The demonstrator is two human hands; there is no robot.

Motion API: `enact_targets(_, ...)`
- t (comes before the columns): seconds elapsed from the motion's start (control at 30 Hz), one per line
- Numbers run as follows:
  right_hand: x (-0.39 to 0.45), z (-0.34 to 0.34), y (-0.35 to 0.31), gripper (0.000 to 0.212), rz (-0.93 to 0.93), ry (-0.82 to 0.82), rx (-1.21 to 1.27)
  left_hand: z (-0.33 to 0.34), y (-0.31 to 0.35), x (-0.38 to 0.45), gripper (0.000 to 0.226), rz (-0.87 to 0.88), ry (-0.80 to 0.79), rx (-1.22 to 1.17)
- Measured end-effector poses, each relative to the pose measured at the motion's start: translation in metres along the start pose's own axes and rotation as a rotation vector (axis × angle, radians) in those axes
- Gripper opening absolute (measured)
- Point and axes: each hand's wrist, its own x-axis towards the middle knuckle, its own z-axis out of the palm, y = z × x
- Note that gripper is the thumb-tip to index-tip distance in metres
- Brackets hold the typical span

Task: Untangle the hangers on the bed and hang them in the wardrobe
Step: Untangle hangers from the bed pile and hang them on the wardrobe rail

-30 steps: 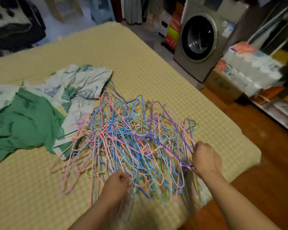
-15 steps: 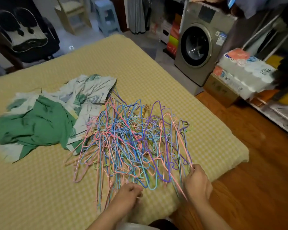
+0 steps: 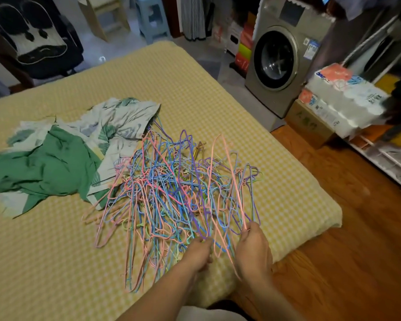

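Observation:
A tangled heap of thin wire hangers [image 3: 171, 193] in pink, blue, purple and green lies on the yellow checked bed [image 3: 56, 262], near its front right corner. My right hand [image 3: 252, 249] grips a pink hanger [image 3: 229, 181] at the heap's near right side, and that hanger slants up and away above the pile. My left hand [image 3: 198, 253] is curled on purple and pink wires at the heap's near edge. The wardrobe's open white frame [image 3: 380, 49] shows at the far right, blurred.
A green and leaf-print cloth [image 3: 56, 158] lies crumpled left of the heap. A washing machine [image 3: 280, 59], a cardboard box [image 3: 310, 123] and packs of tissue rolls [image 3: 343, 100] stand along the right wall. Wooden floor [image 3: 345, 239] runs beside the bed.
Both hands have drawn closer together at the heap's near edge. The right hand has lifted a pink hanger up out of the pile. The view has tilted up a little.

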Motion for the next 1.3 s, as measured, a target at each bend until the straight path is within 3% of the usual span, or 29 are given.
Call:
enact_targets(0.27, 0.022, -0.007, 0.001, 0.014, 0.004, -0.127, -0.022, 0.009, 0.018, 0.029, 0.019, -0.079, 0.127, -0.377)
enact_targets(0.4, 0.029, -0.004, 0.009, 0.013, 0.111, -0.153, 0.078, 0.0, 0.023, 0.034, 0.021, -0.102, 0.174, -0.55)
enact_targets(0.57, 0.05, -0.011, 0.019, 0.014, 0.167, -0.129, 0.095, -0.018, 0.032, 0.042, 0.019, -0.078, 0.228, -0.599)
enact_targets(0.7, 0.063, -0.018, 0.02, 0.017, 0.155, -0.17, 0.103, -0.027, 0.051, 0.046, 0.011, -0.027, 0.109, -0.581)
enact_targets(0.83, 0.063, -0.026, 0.021, 0.019, 0.147, -0.192, 0.151, -0.028, 0.068, 0.053, 0.026, -0.011, -0.105, -0.767)
enact_targets(0.97, 0.065, -0.03, 0.018, 0.021, 0.124, -0.199, 0.184, -0.021, 0.078, 0.055, 0.047, 0.025, -0.042, -0.96)
enact_targets(1.03, 0.064, -0.032, 0.017, 0.021, 0.104, -0.192, 0.173, -0.016, 0.078, 0.058, 0.06, 0.065, 0.055, -0.878)
enact_targets(1.13, 0.061, -0.034, 0.015, 0.017, 0.076, -0.147, 0.108, -0.013, 0.076, 0.061, 0.053, 0.11, 0.213, -0.648)
enact_targets(1.3, 0.061, -0.036, 0.015, 0.016, 0.097, -0.05, 0.064, -0.006, 0.081, 0.054, 0.033, 0.232, 0.118, -0.353)
